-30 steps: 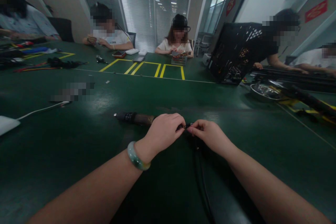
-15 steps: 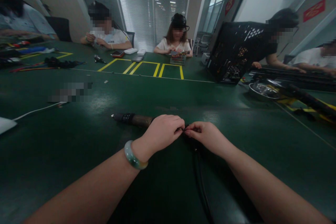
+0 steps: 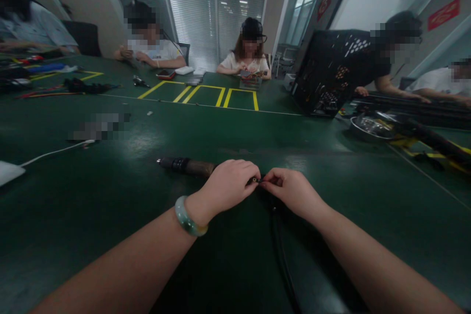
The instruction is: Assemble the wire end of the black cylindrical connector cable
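An electric screwdriver [image 3: 193, 167], dark with a brownish middle, lies on the green table with its metal tip to the left. My left hand [image 3: 231, 181], closed, rests over its rear end and hides that part. Between the fingertips of this hand shows a small dark connector [image 3: 254, 179] with a shiny ring. Close against it, my right hand [image 3: 289, 187] pinches the other side, thumb and forefinger pressed together. A black cable [image 3: 280, 250] runs from beneath my right hand towards the front edge. Fingers cover most of the joint, so its detail is unclear.
A black perforated case [image 3: 327, 73] stands at the right back, with a metal bowl [image 3: 372, 127] before it. Wires [image 3: 73, 87] lie at the far left, and a white cord [image 3: 55, 151] nearer. Several people sit or lean around the table.
Both hands stay at the same spot, with only a slight shift of the fingers. A little more of the shiny ring shows between them now.
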`<state>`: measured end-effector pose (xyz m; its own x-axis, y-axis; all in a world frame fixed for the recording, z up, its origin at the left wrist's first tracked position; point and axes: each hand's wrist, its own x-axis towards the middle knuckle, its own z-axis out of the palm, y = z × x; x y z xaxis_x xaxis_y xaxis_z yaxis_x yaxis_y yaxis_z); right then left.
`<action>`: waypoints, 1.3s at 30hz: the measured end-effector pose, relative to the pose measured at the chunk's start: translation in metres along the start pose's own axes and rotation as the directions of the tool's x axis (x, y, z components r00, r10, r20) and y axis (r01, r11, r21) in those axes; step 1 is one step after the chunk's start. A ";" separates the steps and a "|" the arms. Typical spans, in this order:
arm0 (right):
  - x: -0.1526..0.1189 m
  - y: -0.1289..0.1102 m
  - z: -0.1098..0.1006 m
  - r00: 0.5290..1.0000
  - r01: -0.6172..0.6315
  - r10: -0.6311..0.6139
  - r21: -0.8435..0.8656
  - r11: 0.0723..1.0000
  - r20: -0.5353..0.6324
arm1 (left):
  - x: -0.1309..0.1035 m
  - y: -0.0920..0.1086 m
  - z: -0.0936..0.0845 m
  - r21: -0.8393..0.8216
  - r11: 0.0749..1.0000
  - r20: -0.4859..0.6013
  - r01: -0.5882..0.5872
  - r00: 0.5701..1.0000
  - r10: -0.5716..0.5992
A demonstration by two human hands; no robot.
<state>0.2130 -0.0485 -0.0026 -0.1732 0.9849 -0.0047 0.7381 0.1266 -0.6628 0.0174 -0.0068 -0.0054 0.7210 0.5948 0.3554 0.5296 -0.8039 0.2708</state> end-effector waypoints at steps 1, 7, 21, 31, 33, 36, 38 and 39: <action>0.000 -0.001 0.000 1.000 0.007 -0.007 -0.012 1.000 -0.004 | 0.000 0.000 0.000 -0.004 1.000 0.000 0.000 1.000 0.000; 0.000 0.000 -0.002 0.999 0.032 -0.033 -0.055 0.998 -0.014 | -0.002 0.000 0.000 -0.014 1.000 0.001 0.003 1.000 -0.003; -0.002 -0.007 -0.002 0.994 0.098 -0.103 -0.126 0.987 -0.034 | 0.000 -0.006 -0.006 -0.036 0.997 0.070 -0.064 0.995 0.067; -0.007 -0.015 0.000 0.984 0.175 -0.178 -0.185 0.967 0.004 | -0.002 -0.014 -0.014 -0.118 0.987 0.139 -0.109 0.982 0.125; -0.006 -0.013 0.000 0.985 0.168 -0.170 -0.168 0.971 0.000 | -0.002 -0.010 -0.015 -0.082 0.992 0.129 -0.097 0.986 0.107; -0.005 -0.011 0.001 0.986 0.162 -0.165 -0.138 0.977 -0.014 | -0.003 -0.003 -0.016 -0.027 0.997 0.115 -0.070 0.991 0.072; -0.004 -0.010 0.001 0.986 0.161 -0.164 -0.125 0.979 -0.021 | -0.004 0.000 -0.015 -0.004 0.999 0.109 -0.039 0.993 0.039; -0.004 -0.009 0.001 0.986 0.162 -0.166 -0.123 0.979 -0.025 | -0.004 0.001 -0.015 0.003 1.000 0.108 -0.023 0.994 0.023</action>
<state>0.2063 -0.0537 0.0031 -0.2774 0.9527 0.1239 0.7747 0.2980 -0.5577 0.0083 -0.0104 0.0067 0.7769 0.5722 0.2627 0.5142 -0.8174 0.2598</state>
